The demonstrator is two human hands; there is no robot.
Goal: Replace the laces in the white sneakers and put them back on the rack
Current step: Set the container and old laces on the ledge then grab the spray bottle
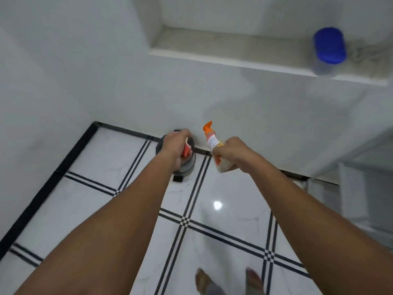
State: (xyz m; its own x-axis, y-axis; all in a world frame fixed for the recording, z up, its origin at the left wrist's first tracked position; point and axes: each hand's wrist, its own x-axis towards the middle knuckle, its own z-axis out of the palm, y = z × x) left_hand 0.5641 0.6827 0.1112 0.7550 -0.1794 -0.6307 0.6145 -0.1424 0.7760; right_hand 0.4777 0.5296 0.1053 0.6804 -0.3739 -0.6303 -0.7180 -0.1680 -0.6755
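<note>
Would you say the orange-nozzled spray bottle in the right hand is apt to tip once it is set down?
Probably somewhat: the spray bottle looks tall and narrow, with its nozzle on top. Its plastic seems stiff, since the right hand grips it without denting. Weight unclear.

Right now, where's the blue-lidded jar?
Head view, upper right: the blue-lidded jar stands at the right end of the wall ledge, above and right of the right hand.

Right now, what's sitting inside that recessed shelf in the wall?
A clear jar with a blue lid stands at the right end of the wall niche; something pale and blurred lies beside it. The rest shows bare ledge; the frame cuts off its far right.
</note>
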